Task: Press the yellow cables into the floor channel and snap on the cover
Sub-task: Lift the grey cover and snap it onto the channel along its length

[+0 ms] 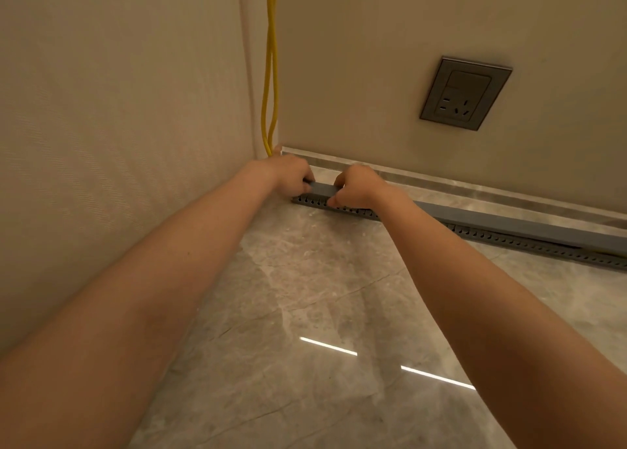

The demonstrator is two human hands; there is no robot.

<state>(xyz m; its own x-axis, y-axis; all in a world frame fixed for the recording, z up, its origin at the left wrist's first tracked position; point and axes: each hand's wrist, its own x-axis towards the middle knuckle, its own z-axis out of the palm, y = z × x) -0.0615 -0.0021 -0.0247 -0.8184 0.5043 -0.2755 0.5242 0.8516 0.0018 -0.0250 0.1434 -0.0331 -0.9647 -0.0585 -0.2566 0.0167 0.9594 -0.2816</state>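
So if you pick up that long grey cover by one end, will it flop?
Probably not much: the cover runs in one straight line along the channel, so it looks like stiff plastic. Being long and thin, its far end might wobble. It seems light, since the left hand and right hand hold only one end.

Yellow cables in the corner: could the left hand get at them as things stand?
Probably yes. The left hand grips the cover just in front of where the yellow cables come down the corner, with nothing between; it must only let go first.
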